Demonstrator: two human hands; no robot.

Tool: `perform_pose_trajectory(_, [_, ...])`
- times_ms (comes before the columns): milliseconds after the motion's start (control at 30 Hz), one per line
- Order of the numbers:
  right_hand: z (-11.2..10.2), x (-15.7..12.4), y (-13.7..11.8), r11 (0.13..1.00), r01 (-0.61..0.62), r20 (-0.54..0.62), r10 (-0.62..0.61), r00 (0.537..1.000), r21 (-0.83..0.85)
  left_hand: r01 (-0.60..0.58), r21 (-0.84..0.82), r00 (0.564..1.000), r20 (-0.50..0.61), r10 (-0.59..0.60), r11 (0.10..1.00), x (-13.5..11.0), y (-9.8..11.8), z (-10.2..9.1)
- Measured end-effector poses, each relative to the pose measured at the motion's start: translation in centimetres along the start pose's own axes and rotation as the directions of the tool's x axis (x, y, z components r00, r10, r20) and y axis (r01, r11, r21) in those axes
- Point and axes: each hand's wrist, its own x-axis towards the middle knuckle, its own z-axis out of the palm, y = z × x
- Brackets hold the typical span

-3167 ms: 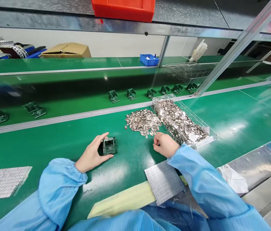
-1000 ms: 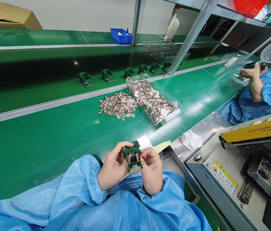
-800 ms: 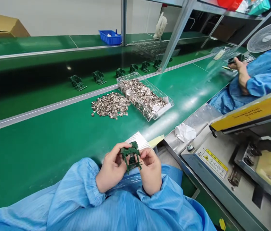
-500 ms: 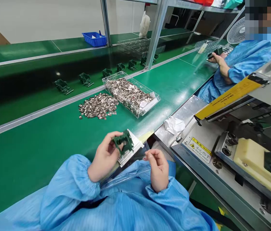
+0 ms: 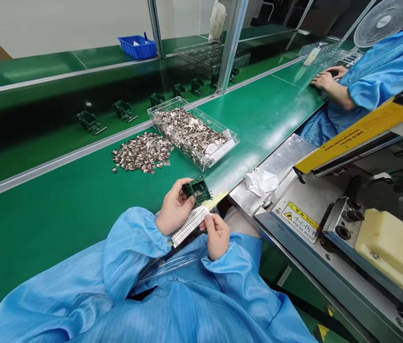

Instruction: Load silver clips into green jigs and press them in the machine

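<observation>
My left hand (image 5: pixel 176 207) grips a dark green plastic frame (image 5: pixel 197 190) with an open middle, its thumb and fingers closed on the frame's left side. Just below the frame lies a sheet of small white labels (image 5: pixel 190 225), tilted over my lap at the table edge. My right hand (image 5: pixel 217 236) is closed in a pinch at the sheet's right edge, thumb against forefinger. Whether a label is between those fingertips is too small to tell.
A clear tray (image 5: pixel 203 138) full of small metal pieces stands beside a loose pile of them (image 5: pixel 143 153). Several green frames (image 5: pixel 90 122) line the belt behind. At right are a machine (image 5: pixel 301 221), a crumpled white cloth (image 5: pixel 261 182) and a co-worker's hands (image 5: pixel 330 78).
My left hand has moved up and right with the green frame, which has turned. My right hand has moved left to the label sheet. The co-worker's hands have lowered to the table.
</observation>
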Motion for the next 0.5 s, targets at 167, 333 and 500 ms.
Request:
perform_pose_trajectory(167, [-0.6,-0.3,1.0,0.993,0.068,0.014,-0.067,0.998,-0.092,0.043,-0.009,0.999,0.028,-0.043,0.999,0.0,0.1,0.0])
perform_pose_trajectory(333, [-1.2,-0.2,1.2,0.963,0.180,0.063,-0.171,0.983,-0.199,0.069,-0.006,0.997,0.032,-0.069,0.998,0.1,0.0,0.0])
perform_pose_trajectory(500, [-1.9,0.0,1.4,0.912,0.285,0.137,-0.255,0.957,-0.295,0.052,0.005,0.997,0.049,-0.052,0.999,0.1,0.0,-0.1])
